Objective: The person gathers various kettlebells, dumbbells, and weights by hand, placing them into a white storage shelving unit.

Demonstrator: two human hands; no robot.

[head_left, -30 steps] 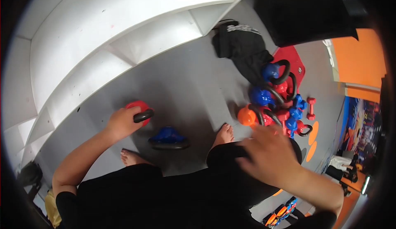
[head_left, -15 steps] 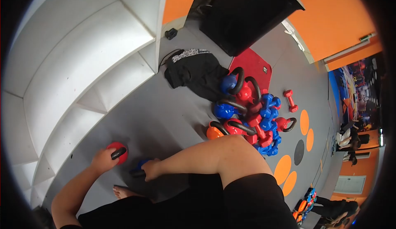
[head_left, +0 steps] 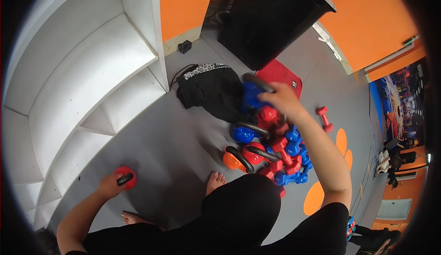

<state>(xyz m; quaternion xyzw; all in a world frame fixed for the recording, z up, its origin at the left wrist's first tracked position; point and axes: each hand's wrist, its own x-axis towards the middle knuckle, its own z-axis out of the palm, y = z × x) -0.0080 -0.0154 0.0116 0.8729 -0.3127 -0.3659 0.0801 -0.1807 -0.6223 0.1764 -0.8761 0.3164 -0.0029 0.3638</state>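
My left hand (head_left: 110, 186) is closed round the black handle of a red kettlebell (head_left: 131, 178) on the grey floor, at lower left. Farther up, my right hand (head_left: 285, 100) grips the dark handle of a blue kettlebell (head_left: 252, 96), blurred by motion, beside a black garment (head_left: 209, 92). Just below it are a red kettlebell (head_left: 267, 115), another blue one (head_left: 242, 134) and an orange one (head_left: 231, 161). Red dumbbells (head_left: 292, 168) and blue dumbbells (head_left: 292, 149) lie heaped beside them.
White shelving (head_left: 87, 85) curves along the left. A black bin-like object (head_left: 266, 21) stands at the top by a red mat (head_left: 285, 78). One red dumbbell (head_left: 324, 118) lies apart on the right. My bare feet (head_left: 216, 181) are on the floor. People (head_left: 383, 161) are at far right.
My right hand has swung from the floor near my left hand up to the kettlebell pile. The blue object it was touching is gone from that spot. My left hand stays on the red kettlebell.
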